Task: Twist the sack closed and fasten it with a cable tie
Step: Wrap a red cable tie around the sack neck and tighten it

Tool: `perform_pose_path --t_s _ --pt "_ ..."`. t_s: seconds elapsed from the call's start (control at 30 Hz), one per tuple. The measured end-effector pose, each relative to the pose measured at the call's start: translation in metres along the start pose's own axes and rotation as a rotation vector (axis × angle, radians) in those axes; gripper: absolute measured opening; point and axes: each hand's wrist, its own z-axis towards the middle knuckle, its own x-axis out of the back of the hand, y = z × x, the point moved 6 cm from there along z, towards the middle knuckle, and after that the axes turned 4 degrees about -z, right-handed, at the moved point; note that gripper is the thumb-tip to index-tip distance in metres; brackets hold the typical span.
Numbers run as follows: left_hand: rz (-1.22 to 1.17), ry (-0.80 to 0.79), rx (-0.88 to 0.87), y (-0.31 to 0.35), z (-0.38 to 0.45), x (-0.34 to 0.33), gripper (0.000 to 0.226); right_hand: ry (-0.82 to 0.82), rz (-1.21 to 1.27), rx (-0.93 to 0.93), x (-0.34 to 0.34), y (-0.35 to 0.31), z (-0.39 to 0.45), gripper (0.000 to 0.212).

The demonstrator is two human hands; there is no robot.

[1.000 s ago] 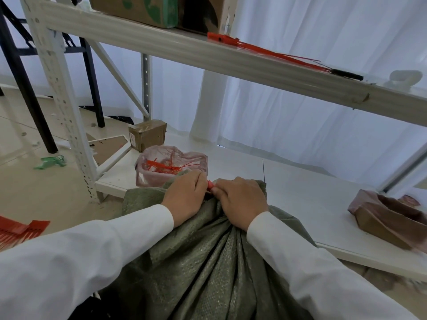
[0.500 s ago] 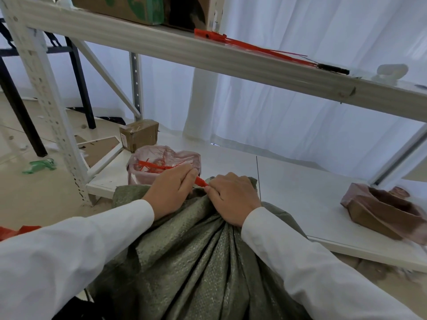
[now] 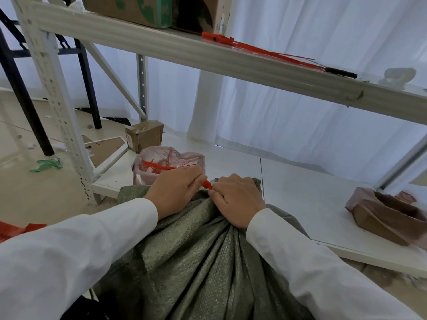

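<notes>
Two hands work one green sack [image 3: 196,262]: left hand [image 3: 176,188] pinches one red cable tie [image 3: 206,184], right hand [image 3: 238,199] clenches the neck.

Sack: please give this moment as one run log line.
sack neck bunched | left hand holds red tie | right hand grips neck

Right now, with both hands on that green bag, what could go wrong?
1. The right hand alone pinches the gathered neck of the green woven sack; if it slips, the twist may loosen.
2. The left hand grips the thin red plastic cable tie, mostly hidden, so it could slip out.
</notes>
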Motion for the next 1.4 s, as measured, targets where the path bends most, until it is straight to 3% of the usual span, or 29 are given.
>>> perform_pose_path --t_s 0.1,0.2,0.3,0.43,0.6,0.73,0.9,1.0,1.1,1.3,1.4 --pt "-0.006 0.032 0.01 -0.002 0.0 0.001 0.048 -0.011 0.008 0.008 0.0 0.0 0.001 0.029" --pt "0.01 0.036 -0.078 0.004 0.002 0.003 0.068 -0.007 0.026 -0.004 0.0 0.002 0.0 0.032" --pt "0.066 -0.016 -0.237 0.013 0.004 0.003 0.063 -0.008 0.046 -0.028 0.001 0.003 -0.001 0.042" --pt "0.129 -0.033 -0.31 0.022 0.003 0.001 0.051 0.019 0.083 -0.051 0.0 0.005 -0.001 0.034" --pt "-0.25 -0.061 0.025 0.013 0.004 -0.001 0.049 0.071 0.129 -0.082 -0.001 0.009 -0.003 0.031" --pt "-0.708 -0.021 0.438 0.001 0.004 -0.014 0.003 0.078 0.165 -0.103 0.0 0.012 -0.004 0.031" --pt "-0.98 -0.131 0.688 -0.003 -0.003 -0.029 0.011 0.077 0.201 -0.132 -0.001 0.015 -0.005 0.038" --pt "-0.82 -0.181 0.63 0.001 -0.003 -0.027 0.014 0.091 0.181 -0.146 -0.001 0.014 -0.005 0.039" --pt "-0.634 -0.129 0.586 0.002 -0.002 -0.023 0.02 0.126 0.139 -0.115 0.002 0.01 -0.006 0.035" --pt "-0.594 -0.063 0.636 0.0 -0.002 -0.026 0.022 0.167 0.077 -0.009 0.008 0.008 -0.012 0.025" --pt "-0.599 -0.07 0.652 -0.003 -0.001 -0.027 0.02 0.089 0.152 -0.018 0.011 0.014 -0.019 0.053"
